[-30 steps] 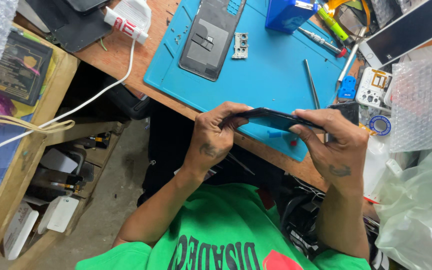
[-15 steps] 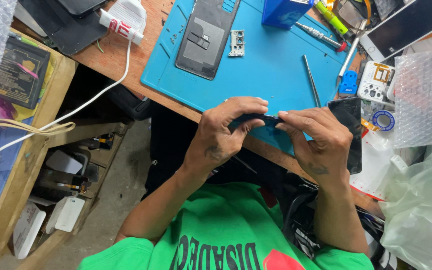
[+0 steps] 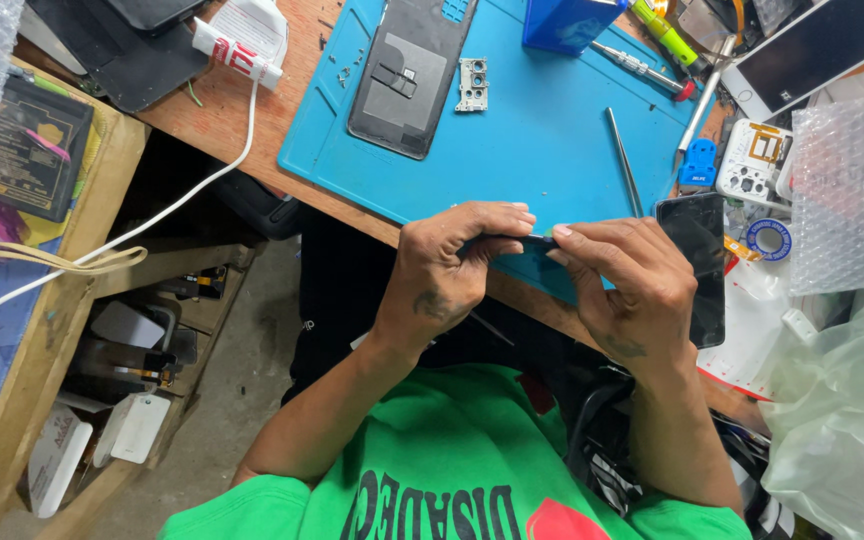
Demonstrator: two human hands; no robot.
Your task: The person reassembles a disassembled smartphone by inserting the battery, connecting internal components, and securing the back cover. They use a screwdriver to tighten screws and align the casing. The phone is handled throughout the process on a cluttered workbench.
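Left hand (image 3: 447, 275) — pinching edge of dark phone (image 3: 697, 265) | right hand (image 3: 627, 280) — gripping it too, fingertips at seam | phone held over blue mat (image 3: 542, 150) edge | advice: steady pressure, no twisting.

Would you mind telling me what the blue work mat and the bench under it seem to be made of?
The blue work mat looks like matte silicone or rubber: flat, even colour, moulded recesses, no glare. The bench looks like bare wood: brown, scuffed, with visible grain.
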